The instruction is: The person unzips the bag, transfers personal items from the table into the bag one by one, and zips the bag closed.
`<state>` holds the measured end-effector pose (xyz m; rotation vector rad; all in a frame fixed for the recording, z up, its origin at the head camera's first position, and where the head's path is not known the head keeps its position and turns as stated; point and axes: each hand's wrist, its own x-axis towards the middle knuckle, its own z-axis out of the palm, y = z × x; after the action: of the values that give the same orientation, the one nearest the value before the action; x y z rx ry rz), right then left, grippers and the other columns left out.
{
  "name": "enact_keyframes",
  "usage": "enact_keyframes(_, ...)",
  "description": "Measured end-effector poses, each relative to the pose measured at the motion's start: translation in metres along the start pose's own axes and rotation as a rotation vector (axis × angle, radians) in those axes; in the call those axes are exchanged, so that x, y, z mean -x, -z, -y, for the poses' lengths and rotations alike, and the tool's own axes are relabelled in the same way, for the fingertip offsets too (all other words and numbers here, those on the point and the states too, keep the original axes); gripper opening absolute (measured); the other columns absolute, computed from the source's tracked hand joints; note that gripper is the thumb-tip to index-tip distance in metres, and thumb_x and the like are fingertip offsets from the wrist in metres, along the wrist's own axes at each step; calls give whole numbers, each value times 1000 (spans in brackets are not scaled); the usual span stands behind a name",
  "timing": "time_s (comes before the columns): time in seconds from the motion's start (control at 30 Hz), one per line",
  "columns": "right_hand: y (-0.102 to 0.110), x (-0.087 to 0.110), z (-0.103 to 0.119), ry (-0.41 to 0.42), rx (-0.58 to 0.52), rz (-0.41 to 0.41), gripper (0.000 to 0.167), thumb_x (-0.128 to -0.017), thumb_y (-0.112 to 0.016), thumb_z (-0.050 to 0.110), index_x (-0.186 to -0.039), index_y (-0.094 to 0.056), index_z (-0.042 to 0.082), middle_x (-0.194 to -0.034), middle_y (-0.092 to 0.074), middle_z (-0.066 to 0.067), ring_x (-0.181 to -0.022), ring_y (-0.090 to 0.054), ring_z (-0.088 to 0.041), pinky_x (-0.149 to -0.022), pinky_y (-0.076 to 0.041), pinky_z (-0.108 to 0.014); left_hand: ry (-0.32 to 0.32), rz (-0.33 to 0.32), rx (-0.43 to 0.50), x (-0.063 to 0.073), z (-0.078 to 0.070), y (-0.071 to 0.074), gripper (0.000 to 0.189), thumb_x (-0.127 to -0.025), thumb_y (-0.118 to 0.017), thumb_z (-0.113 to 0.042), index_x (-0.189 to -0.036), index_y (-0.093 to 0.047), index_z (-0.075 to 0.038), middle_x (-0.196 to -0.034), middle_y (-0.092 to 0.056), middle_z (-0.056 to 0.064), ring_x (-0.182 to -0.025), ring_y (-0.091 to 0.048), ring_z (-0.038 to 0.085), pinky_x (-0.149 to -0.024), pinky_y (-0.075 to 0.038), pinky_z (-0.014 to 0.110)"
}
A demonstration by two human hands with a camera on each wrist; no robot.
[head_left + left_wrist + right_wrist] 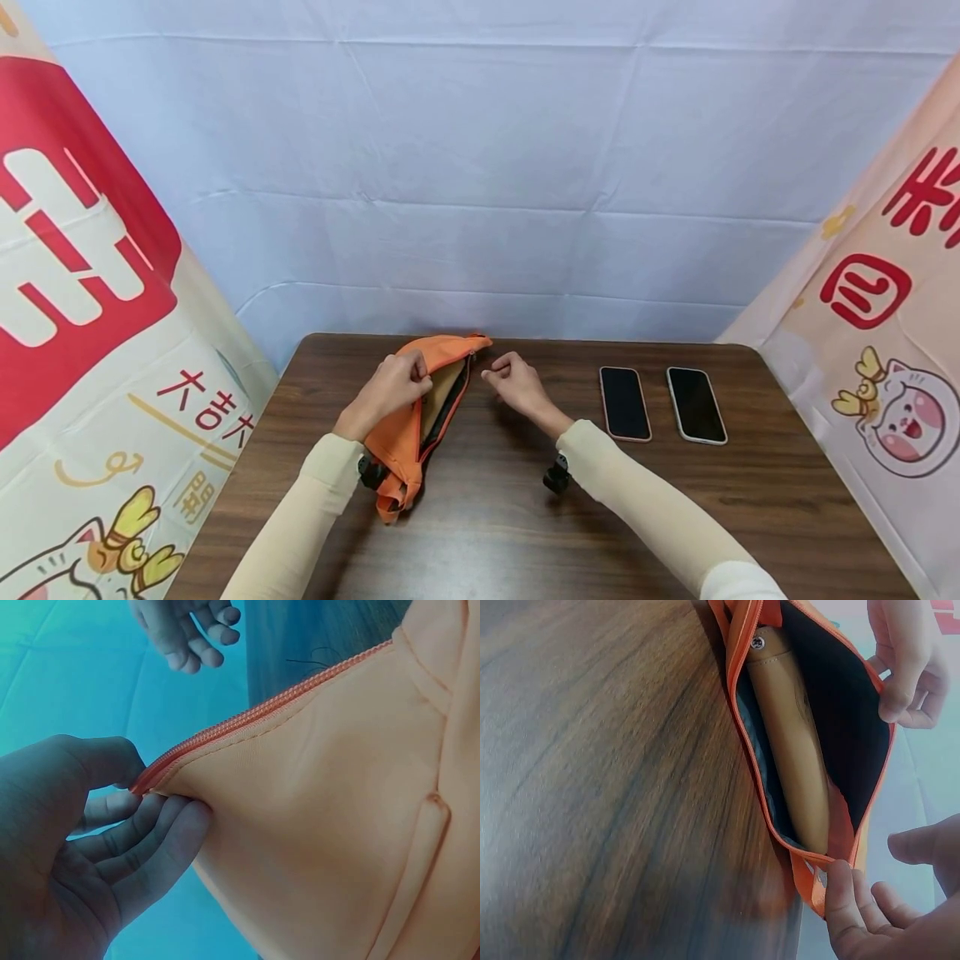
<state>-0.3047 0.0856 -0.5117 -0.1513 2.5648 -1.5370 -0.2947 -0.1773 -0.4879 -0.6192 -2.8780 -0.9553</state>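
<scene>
An orange waist bag (393, 429) lies on the table with its zipped mouth gaping. My left hand (392, 390) pinches the upper edge of the mouth between thumb and fingers; in the left wrist view the zip teeth (255, 712) run away from that grip. Inside the bag, the right wrist view shows a tan case (791, 742) with a metal snap, against dark lining. My right hand (519, 387) is beside the bag's far end and holds nothing. Its thumb and fingers are apart, with the fingertips (840, 881) close to the bag's end in the right wrist view.
Two phones with dark screens, one in a reddish case (625, 404) and one in a white case (697, 406), lie on the wooden table (495, 533) to the right. A pale cloth (487, 167) hangs behind the table, with printed banners at both sides.
</scene>
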Motion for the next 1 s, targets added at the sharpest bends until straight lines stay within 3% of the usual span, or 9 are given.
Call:
enact_keyframes(0.2,8,2,-1,13,18,-6,32,-106,-68,28,-125,-59,3,-111,-72,-16,-96,-73,-44,-73,-59,-37,11,10,10,1,2,-1,14,-103,-68,-12,-92,-58,-13,-74,-59,1,-57,-51,11,-58,-43,27)
enact_keyframes(0.53,19,7,-2,26,20,-7,35,-107,-67,27,-129,-58,2,-115,-70,-17,-101,-72,-44,-77,-61,-37,33,19,26,-1,-1,0,14,-101,-70,-10,-94,-59,-13,-76,-60,2,-57,-51,12,-57,-42,28)
enact_keyframes(1.0,37,6,-10,42,55,-49,37,-106,-67,27,-129,-59,0,-111,-72,-19,-96,-72,-45,-73,-59,-36,26,10,13,0,-1,0,13,-101,-71,-10,-94,-59,-12,-78,-60,3,-59,-52,12,-58,-43,28)
